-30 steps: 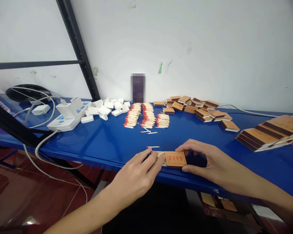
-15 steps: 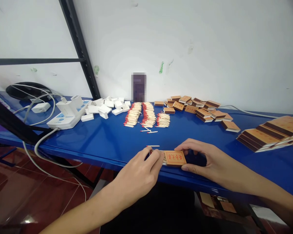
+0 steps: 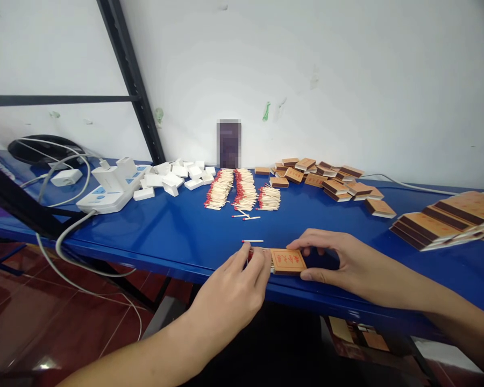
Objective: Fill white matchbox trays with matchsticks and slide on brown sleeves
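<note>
The matchbox (image 3: pixel 288 262) lies flat near the front edge of the blue worktop (image 3: pixel 165 236), directly between the hands, its long axis running left to right. The right hand (image 3: pixel 342 266) pinches its sleeve between thumb and forefinger. The left hand (image 3: pixel 229 290) has its fingertips closed on the protruding tray end. A loose match (image 3: pixel 253 241) lies just beyond the left fingertips.

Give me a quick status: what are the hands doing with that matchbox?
Right hand grips matchbox at near edge of table. Left hand on matches sticking out its left end. One loose match just behind, touching neither hand.
</note>
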